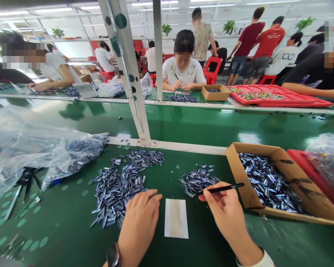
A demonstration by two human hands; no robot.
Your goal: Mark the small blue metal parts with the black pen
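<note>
**Black tool held over the small pile, left hand low beside the big one**

At far left a clear plastic bag of dark pieces [80, 155] lies beyond black-handled tools [30, 173]. Next comes a large pile of small, glossy blue-grey pieces [117, 189]. My left hand [140, 215], a dark watch [113, 255] on its wrist, reaches forward palm down at the pile's near right edge, fingers loosely bent and slightly apart, with nothing visible in them. A slanted white metal post [128, 70] partly blocks my view across the line.

Between my hands lies a white card with a beige strip [176, 218]; beyond it, to the right, is a smaller pile of the same pieces [199, 178]. My right hand [225, 207] angles in, fingers closed around a slim black pen-like tool [230, 187], its tip at the smaller pile's near edge.

Farther right stand an open cardboard box of pieces [236, 178] and a red plastic tray [313, 174]. Pale lettering on a red shirt [272, 37] in the background is too small to read.
</note>
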